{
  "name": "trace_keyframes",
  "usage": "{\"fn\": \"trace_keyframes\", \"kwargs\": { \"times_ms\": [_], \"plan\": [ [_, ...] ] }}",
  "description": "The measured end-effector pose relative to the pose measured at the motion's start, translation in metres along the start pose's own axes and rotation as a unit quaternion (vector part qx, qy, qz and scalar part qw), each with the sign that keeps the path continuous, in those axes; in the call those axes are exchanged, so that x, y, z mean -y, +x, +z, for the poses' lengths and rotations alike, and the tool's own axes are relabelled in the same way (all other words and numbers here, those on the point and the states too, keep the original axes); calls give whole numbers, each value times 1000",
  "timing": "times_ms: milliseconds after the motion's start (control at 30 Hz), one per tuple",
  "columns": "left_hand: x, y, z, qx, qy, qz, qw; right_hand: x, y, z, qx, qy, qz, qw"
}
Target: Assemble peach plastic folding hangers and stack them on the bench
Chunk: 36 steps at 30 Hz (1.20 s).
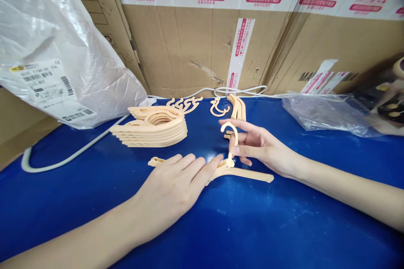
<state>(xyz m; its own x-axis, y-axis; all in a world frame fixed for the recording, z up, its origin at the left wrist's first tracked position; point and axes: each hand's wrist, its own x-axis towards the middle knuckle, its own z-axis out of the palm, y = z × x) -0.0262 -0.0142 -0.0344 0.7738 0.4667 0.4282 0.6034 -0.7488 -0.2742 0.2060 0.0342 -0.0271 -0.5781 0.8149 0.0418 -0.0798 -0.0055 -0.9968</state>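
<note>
A cream plastic clothes hanger point(251, 174) lies low over the blue table in front of me. My left hand point(176, 187) is closed over its left arm and hides much of it. The curved hanger hook point(235, 136) stands upright at the middle of the hanger, and my right hand point(257, 147) pinches it between thumb and fingers. Behind my left hand is a neat stack of cream hangers point(154, 132). Several loose hooks point(186, 104) lie beyond the stack. More hooks point(219, 108) and a few curved hanger arms point(237, 107) lie behind my right hand.
Large cardboard boxes point(186, 42) with printed tape stand along the table's back edge. A white plastic bag point(63, 50) bulges at the left. A white cable point(63, 164) curves over the table point(252, 231). Clear plastic wrap point(328, 113) lies at the right.
</note>
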Motion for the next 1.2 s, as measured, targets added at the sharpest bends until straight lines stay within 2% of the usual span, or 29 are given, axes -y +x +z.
{"fn": "trace_keyframes", "kwargs": {
  "times_ms": [233,400,567,700,867,1000,1067,1100,1133,1200],
  "plan": [
    [-1,0,1,-3,-5,-17,1000,6,-1,2,-9,-40,-21,999],
    [1,5,-3,-5,15,-1,1000,13,-4,5,-14,-84,-30,996],
    [2,6,-4,1,15,-1,1000,16,-7,10,-51,-138,-31,989],
    [1,5,-3,9,11,-9,1000,14,-6,11,-52,-133,-41,989],
    [2,4,-5,-1,-16,-24,1000,10,-6,14,-51,-134,-47,989],
    [0,5,-10,-16,-80,-53,995,12,-10,20,-22,-186,-61,980],
    [0,5,-13,7,-169,-100,981,13,-12,21,-15,-262,-76,962],
    [1,5,-15,27,-226,-137,964,13,-12,21,-10,-312,-85,946],
    [1,6,-17,48,-289,-177,940,13,-13,20,-3,-367,-98,925],
    [3,8,-20,81,-410,-249,873,13,-13,18,24,-471,-123,873]
  ]
}}
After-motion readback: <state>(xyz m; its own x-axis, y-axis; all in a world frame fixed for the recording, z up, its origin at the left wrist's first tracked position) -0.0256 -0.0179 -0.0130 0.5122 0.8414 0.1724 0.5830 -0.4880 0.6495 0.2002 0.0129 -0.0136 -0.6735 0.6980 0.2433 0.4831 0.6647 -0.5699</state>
